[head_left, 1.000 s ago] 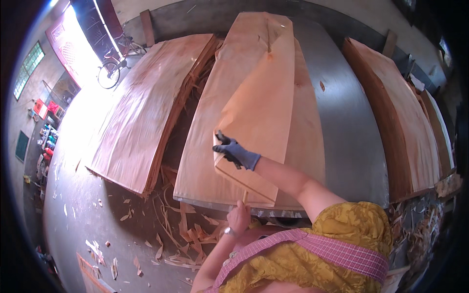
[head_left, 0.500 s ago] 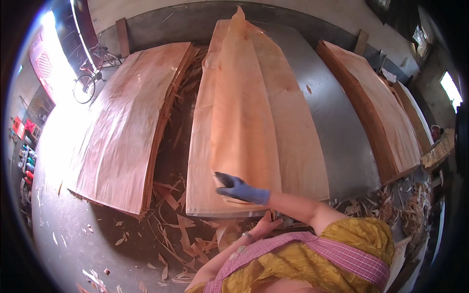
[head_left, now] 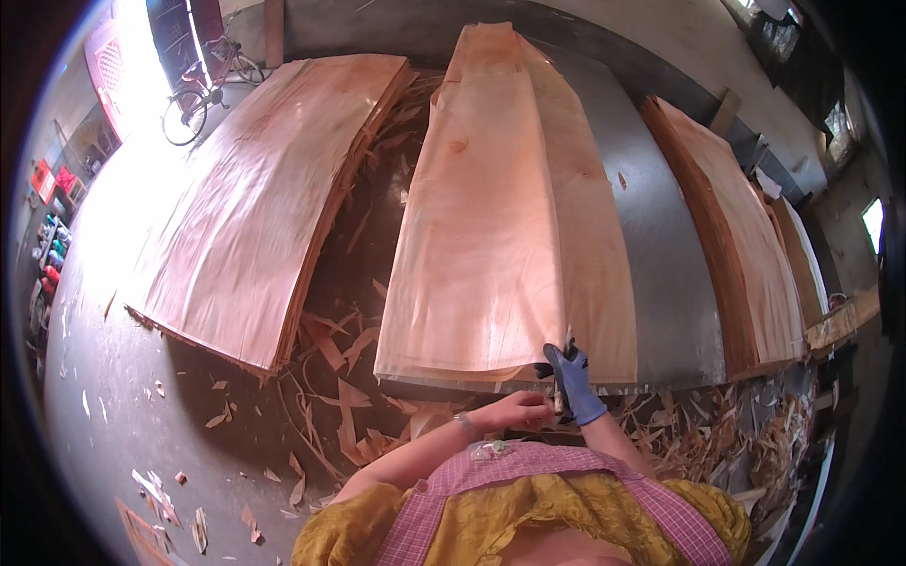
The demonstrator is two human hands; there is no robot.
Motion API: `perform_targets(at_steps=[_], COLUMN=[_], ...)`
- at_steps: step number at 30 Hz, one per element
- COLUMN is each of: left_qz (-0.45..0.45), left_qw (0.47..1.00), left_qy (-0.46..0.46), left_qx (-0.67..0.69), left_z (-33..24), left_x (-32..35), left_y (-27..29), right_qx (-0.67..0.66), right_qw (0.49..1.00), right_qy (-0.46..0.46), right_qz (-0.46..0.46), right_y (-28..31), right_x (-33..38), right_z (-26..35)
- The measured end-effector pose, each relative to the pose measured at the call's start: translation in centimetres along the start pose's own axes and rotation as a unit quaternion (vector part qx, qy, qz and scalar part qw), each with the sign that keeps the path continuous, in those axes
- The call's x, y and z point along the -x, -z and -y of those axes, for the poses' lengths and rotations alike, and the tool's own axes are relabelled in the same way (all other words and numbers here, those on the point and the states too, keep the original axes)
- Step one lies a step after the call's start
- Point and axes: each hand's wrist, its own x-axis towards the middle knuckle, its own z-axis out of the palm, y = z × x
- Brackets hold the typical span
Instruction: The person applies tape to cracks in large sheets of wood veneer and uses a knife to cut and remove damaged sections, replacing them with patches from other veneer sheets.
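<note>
A long, pale orange wood veneer sheet [head_left: 477,236] lies over other veneer on a dark metal-topped table [head_left: 675,311] before me. My right hand [head_left: 572,382], in a blue and black glove, is at the sheet's near right corner, with thumb and fingers closed about its edge. Just left of it and below the table's edge is my bare left hand [head_left: 525,411], a band at its wrist and its fingers curled. A small, thin, light-coloured thing [head_left: 558,404] shows between the hands; its kind and which hand holds it are unclear.
Stacks of veneer stand left [head_left: 255,217] and right [head_left: 736,226] of the table. Torn veneer scraps [head_left: 354,415] litter the floor around its near end. A bicycle [head_left: 186,115] stands by the bright doorway at the far left.
The veneer sheet, earlier bunched and curled lengthwise, now lies spread flatter. My right hand has moved from the sheet's left side to its near right corner. My left hand stays near the table's edge.
</note>
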Motion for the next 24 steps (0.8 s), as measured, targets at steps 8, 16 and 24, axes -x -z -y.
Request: perform_targets(at_steps=[8, 16, 24], left_qz=[-0.080, -0.363, -0.540], left_qw=[0.913, 0.726, 0.642], left_qy=[-0.108, -0.366, -0.465], left_qx=[0.385, 0.455, 0.282], left_z=[5.6, 6.9, 8.4], left_x=[7.4, 8.2, 6.0], left_y=[2.5, 0.7, -8.0], right_qx=[-0.115, -0.241, -0.259], right_qw=[0.993, 0.968, 0.960], right_qy=[-0.011, -0.029, -0.087], right_qz=[0.003, 0.057, -0.062], right_y=[1.1, 20.4, 45.0], right_x=[4.3, 2.3, 4.1], right_z=[14.6, 13.3, 2.7])
